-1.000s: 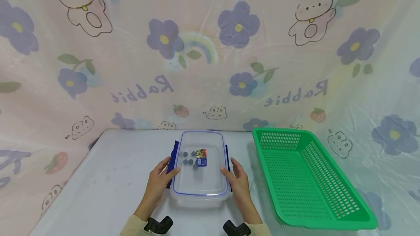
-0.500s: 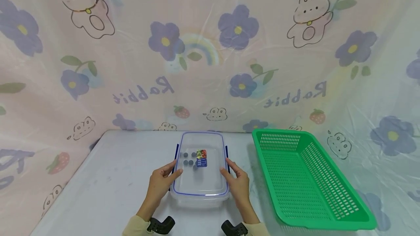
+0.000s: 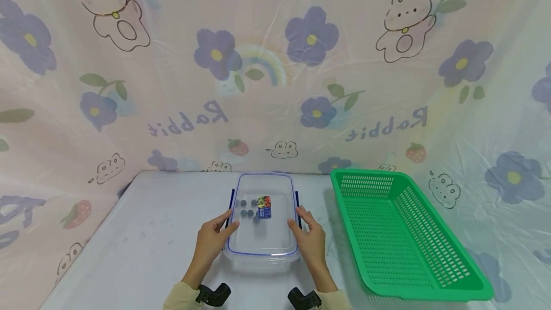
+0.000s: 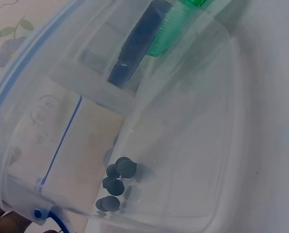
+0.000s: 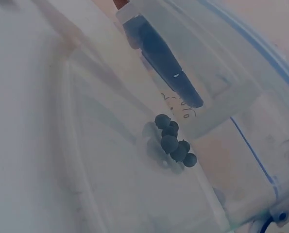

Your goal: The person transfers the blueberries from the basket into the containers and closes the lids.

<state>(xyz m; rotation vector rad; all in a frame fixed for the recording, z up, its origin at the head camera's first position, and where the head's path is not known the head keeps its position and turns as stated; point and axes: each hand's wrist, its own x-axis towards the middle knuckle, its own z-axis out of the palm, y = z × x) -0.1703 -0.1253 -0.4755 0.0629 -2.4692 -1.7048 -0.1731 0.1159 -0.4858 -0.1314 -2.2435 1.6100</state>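
Note:
A clear plastic food container (image 3: pixel 277 243) with a blue-edged lid stands on the table between both hands. Several blueberries (image 3: pixel 250 213) lie inside, partly under a printed label (image 3: pixel 264 207); they show clearly through the wall in the right wrist view. My left hand (image 3: pixel 210 240) grips the left side, thumb over the lid's rim, fingers at the blue side latch (image 3: pixel 231 200). Opposite, my right hand (image 3: pixel 313 240) holds the right edge likewise, by the other latch (image 3: pixel 297 198). Both latches hang close along the sides. Fingertips under the rim are hidden.
To the right is a green plastic basket (image 3: pixel 359 252) with slotted walls. A white cloth covers the table (image 3: pixel 142 233). Behind it hangs a printed curtain (image 3: pixel 267 99) with flowers and rabbits.
The blue side latches flared outward a second ago and now sit against the container's sides. Both hands have drawn inward onto its edges; since half a second ago little differs.

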